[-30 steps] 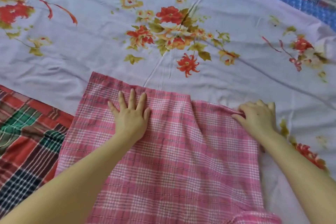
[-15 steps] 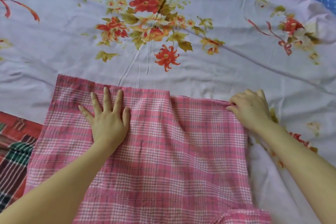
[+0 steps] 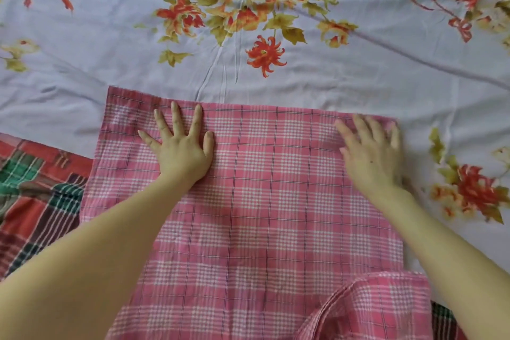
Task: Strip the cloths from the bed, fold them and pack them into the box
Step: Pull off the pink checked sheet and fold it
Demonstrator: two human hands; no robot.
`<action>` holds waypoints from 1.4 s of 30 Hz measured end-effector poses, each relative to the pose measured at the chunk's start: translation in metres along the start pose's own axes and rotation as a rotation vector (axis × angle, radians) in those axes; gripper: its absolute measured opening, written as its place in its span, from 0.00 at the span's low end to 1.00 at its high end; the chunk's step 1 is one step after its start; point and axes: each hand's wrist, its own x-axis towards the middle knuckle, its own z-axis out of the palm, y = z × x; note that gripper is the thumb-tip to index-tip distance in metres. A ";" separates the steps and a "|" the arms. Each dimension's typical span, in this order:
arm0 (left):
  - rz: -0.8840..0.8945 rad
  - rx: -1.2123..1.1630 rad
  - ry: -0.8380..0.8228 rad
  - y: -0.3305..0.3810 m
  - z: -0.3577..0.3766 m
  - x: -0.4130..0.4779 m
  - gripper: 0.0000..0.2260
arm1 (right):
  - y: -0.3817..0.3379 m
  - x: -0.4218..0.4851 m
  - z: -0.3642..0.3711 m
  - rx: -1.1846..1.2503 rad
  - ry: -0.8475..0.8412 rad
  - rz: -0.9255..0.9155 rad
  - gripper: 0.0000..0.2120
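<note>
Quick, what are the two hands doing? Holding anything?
Left hand: open, pressed flat on the pink checked cloth.
Right hand: open, fingers straight on the same cloth, slightly blurred.

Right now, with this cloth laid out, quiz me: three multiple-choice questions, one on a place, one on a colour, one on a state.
1. The pink checked cloth lies: A on the floral sheet; B inside a box; C on a chair.
2. The sheet's big flowers are: A blue; B red-orange; C black.
3. The left hand is: A clenched; B pinching a corner; C flat, fingers spread.
Answers: 1 A, the sheet shows round its far and side edges. 2 B, the petals are red-orange among olive leaves. 3 C, its palm presses the cloth near the far edge.
</note>
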 end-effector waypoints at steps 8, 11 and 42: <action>0.251 -0.272 0.130 -0.020 -0.056 -0.091 0.12 | 0.022 -0.117 -0.041 0.252 -0.144 0.005 0.18; 0.565 -0.396 0.017 -0.038 -0.046 -0.201 0.11 | 0.016 -0.169 -0.050 0.298 -0.353 -0.039 0.19; 0.173 0.244 -0.263 -0.098 -0.161 -0.229 0.04 | 0.027 -0.202 -0.203 0.251 -0.205 0.065 0.14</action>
